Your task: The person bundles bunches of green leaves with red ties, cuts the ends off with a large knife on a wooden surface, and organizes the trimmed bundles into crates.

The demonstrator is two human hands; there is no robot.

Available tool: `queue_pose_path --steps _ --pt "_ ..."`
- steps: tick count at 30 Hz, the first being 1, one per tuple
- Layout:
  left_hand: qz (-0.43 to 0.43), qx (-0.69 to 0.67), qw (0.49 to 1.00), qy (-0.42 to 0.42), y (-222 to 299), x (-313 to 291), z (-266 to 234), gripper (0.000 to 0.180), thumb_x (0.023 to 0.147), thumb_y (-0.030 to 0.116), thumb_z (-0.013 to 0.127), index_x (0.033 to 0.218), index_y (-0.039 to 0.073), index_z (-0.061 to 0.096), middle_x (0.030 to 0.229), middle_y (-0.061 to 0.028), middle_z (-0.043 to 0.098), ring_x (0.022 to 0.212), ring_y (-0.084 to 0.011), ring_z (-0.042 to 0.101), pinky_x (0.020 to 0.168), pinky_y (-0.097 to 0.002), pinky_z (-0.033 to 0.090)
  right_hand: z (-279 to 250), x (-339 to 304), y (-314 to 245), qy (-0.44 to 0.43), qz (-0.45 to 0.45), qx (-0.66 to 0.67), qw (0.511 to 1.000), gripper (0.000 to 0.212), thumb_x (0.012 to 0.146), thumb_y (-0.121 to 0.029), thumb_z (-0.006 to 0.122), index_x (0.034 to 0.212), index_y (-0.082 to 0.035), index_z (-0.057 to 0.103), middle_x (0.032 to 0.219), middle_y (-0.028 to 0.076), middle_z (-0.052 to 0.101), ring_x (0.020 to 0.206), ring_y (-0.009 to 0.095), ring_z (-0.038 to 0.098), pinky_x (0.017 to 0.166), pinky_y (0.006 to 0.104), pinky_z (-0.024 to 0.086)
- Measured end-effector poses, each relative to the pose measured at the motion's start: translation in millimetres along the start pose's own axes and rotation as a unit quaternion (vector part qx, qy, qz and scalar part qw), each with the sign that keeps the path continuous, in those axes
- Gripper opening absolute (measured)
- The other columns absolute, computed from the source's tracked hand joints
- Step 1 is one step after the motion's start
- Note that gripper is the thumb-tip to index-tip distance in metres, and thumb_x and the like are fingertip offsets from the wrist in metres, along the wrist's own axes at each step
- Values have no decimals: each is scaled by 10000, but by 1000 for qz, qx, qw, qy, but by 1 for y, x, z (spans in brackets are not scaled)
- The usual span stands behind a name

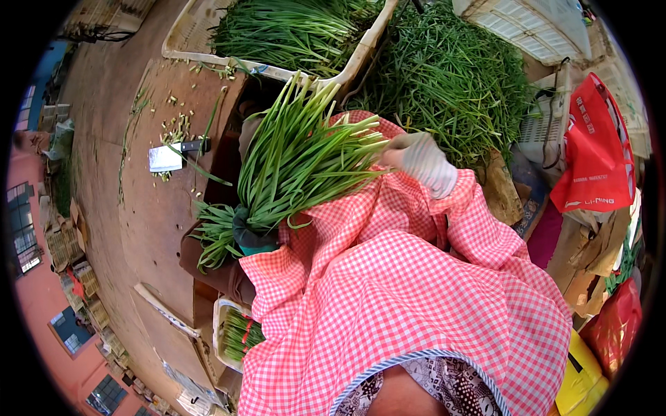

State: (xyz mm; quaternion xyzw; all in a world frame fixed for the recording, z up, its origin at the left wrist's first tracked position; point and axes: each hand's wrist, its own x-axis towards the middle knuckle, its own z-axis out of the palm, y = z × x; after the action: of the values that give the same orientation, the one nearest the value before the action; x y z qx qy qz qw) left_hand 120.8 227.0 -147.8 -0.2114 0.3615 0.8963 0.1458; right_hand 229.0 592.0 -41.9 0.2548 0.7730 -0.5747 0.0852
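A large bunch of garlic chives [295, 152] lies across my lap, its pale stem ends pointing up and to the right. Around its leafy lower end is my left hand [251, 232], in a dark glove with a teal cuff, closed on the bunch; leaves partly cover the fingers. My right hand [420, 163], wearing a whitish glove, is at the stem ends on the right. Motion smears its fingers, so their grip cannot be made out. Left of the bunch, a cleaver [166, 158] with a black handle rests on the brown board [156, 229].
Cut stem pieces [177, 128] litter the board near the cleaver. Beyond it stands a white crate [187, 48] full of chives. A loose green heap [454, 76] spreads at the far right, beside a red bag [593, 149]. Tied bundles fill a small basket [220, 333] at lower left.
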Motion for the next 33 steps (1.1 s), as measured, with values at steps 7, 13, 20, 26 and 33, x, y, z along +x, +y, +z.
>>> queue_pose_path --steps 7,13,20,26,33 --pt "-47 -14 998 -35 -2 -3 6 365 759 178 556 1072 -4 598 1066 -180 630 948 -343 615 834 -498 515 -95 -12 93 177 148 -106 967 372 727 -206 638 1036 1 638 732 79 656 564 99 549 548 248 451" --pt "-73 -18 994 -75 -3 4 -5 422 795 207 526 1151 -17 555 1131 -199 599 1007 -370 591 883 -519 493 -18 9 34 -43 24 -43 998 553 743 -262 646 1231 -26 534 1074 128 651 933 175 622 864 274 458" --pt "-116 -82 981 -130 -6 2 6 502 778 222 514 1223 -8 513 1205 -212 554 1067 -387 556 924 -553 447 43 35 7 -92 -160 155 970 256 764 -86 619 1016 -48 647 949 85 675 783 181 649 700 312 528" --pt "-120 -78 979 -147 -10 -2 17 489 806 230 501 1228 -16 503 1221 -218 541 1085 -385 546 931 -558 442 57 51 45 -35 -108 227 967 191 744 -102 623 927 -68 664 863 61 663 711 155 650 599 264 515" --pt "-108 -52 992 -47 -7 -1 -3 463 782 221 525 1180 -15 535 1165 -207 579 1052 -372 567 922 -539 453 20 42 24 78 -25 190 978 197 763 -147 609 890 -11 675 803 85 683 715 129 640 602 266 503"
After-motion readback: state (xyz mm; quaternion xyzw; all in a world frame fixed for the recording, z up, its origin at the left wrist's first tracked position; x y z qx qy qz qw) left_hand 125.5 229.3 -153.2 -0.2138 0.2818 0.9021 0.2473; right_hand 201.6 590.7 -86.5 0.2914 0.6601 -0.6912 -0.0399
